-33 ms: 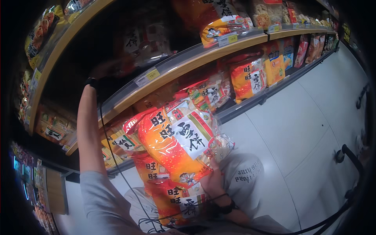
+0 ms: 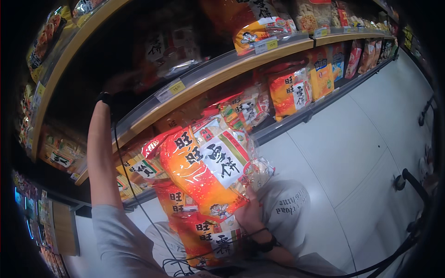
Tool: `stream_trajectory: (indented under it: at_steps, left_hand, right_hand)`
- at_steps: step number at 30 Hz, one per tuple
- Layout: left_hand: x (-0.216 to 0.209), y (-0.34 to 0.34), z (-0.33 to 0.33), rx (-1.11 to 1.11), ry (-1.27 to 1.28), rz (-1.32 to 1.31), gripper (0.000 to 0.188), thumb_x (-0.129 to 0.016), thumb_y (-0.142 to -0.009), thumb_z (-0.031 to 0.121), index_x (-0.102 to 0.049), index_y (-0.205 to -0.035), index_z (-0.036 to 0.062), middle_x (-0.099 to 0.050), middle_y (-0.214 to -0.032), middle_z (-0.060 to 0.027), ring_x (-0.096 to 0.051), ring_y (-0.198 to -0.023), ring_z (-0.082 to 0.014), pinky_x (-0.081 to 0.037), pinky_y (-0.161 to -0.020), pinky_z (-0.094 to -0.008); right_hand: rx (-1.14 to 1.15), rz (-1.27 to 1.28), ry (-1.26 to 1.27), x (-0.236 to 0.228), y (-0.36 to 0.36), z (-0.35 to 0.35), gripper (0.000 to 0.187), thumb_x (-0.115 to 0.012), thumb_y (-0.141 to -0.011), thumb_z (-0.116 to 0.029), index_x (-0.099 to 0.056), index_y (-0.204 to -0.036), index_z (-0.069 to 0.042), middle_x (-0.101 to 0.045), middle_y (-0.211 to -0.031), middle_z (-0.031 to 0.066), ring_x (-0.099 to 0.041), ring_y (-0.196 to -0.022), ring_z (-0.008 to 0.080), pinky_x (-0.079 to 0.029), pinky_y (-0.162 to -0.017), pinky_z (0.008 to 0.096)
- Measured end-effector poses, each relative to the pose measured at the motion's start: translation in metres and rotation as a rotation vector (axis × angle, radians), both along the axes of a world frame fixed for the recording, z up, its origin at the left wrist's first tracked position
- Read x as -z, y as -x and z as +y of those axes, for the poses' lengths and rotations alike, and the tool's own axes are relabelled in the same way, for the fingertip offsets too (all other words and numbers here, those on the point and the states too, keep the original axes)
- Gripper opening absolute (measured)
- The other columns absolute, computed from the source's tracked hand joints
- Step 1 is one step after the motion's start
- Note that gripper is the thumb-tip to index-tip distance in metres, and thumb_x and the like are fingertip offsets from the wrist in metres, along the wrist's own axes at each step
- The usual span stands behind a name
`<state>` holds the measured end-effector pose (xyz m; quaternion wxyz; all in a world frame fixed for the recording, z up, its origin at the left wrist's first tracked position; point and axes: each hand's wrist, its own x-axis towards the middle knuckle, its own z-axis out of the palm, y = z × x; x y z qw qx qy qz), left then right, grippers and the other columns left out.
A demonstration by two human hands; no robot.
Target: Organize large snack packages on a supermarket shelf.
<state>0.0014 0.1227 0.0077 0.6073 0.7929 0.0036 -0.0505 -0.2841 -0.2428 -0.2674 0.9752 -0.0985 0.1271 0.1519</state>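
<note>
My right hand [image 2: 249, 212] grips the lower right edge of a large orange and red bag of rice crackers [image 2: 187, 160] with a clear window and a white label. Below that bag, another rice cracker bag [image 2: 194, 236] lies on my lap, with a similar orange bag [image 2: 167, 191] partly covered between them. My left arm reaches deep into the dark upper shelf. There, my left hand [image 2: 121, 83] is very dim, close to a shadowed snack bag [image 2: 162, 53]; its fingers cannot be made out.
A wooden shelf edge [image 2: 208, 76] with price tags crosses above the bags. More orange bags [image 2: 291, 92] stand on the lower shelf, with a yellow packet [image 2: 322, 74] beside them. Pale floor tiles [image 2: 324, 153] spread to the right. A thin black cable [image 2: 134, 190] hangs past my left arm.
The whole view has shifted slightly, so things sit a little farther left. My right hand keeps its hold on the bag, and my left arm stays inside the shelf.
</note>
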Motion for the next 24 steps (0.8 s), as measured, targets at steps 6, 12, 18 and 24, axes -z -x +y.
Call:
stream_trajectory:
  at_steps: [6, 12, 18, 24]
  left_hand:
    - [0.002, -0.038, 0.005, 0.023, -0.058, 0.154, 0.029, -0.064, -0.086, 0.026, -0.062, -0.107, 0.0065, -0.065, -0.091, -0.0026, -0.061, -0.078, -0.0128, -0.051, -0.074, -0.0270]
    - [0.013, -0.095, 0.009, 0.185, 0.174, 0.348, 0.036, -0.061, -0.088, 0.027, -0.057, -0.116, 0.0037, -0.062, -0.108, -0.0055, -0.059, -0.094, -0.0134, -0.050, -0.084, -0.0280]
    - [0.009, -0.079, -0.053, 0.156, 0.292, 0.486, 0.040, -0.060, -0.089, 0.024, -0.052, -0.121, 0.0022, -0.057, -0.119, -0.0092, -0.056, -0.105, -0.0170, -0.045, -0.094, -0.0324]
    - [-0.006, -0.057, -0.053, 0.092, 0.292, 0.351, 0.036, -0.064, -0.086, 0.016, -0.054, -0.117, 0.0019, -0.058, -0.118, -0.0097, -0.057, -0.103, -0.0185, -0.046, -0.093, -0.0331]
  right_hand:
    - [0.027, 0.006, -0.019, -0.001, -0.002, -0.004, 0.044, -0.044, -0.094, -0.032, -0.044, -0.129, -0.005, -0.049, -0.129, 0.0092, -0.045, -0.120, 0.0249, -0.031, -0.104, 0.0389]
    - [-0.008, 0.006, -0.017, 0.005, -0.001, -0.003, 0.044, -0.043, -0.095, -0.032, -0.044, -0.129, -0.005, -0.049, -0.129, 0.0091, -0.045, -0.120, 0.0223, -0.031, -0.103, 0.0355]
    - [0.046, 0.008, 0.007, -0.014, 0.002, -0.005, 0.045, -0.044, -0.095, -0.033, -0.045, -0.129, -0.003, -0.051, -0.127, 0.0093, -0.047, -0.115, 0.0210, -0.031, -0.102, 0.0324]
    - [0.000, -0.035, 0.014, -0.002, 0.000, -0.004, 0.059, -0.052, -0.089, -0.032, -0.031, -0.137, -0.003, -0.038, -0.138, 0.0122, -0.035, -0.129, 0.0280, -0.023, -0.109, 0.0441]
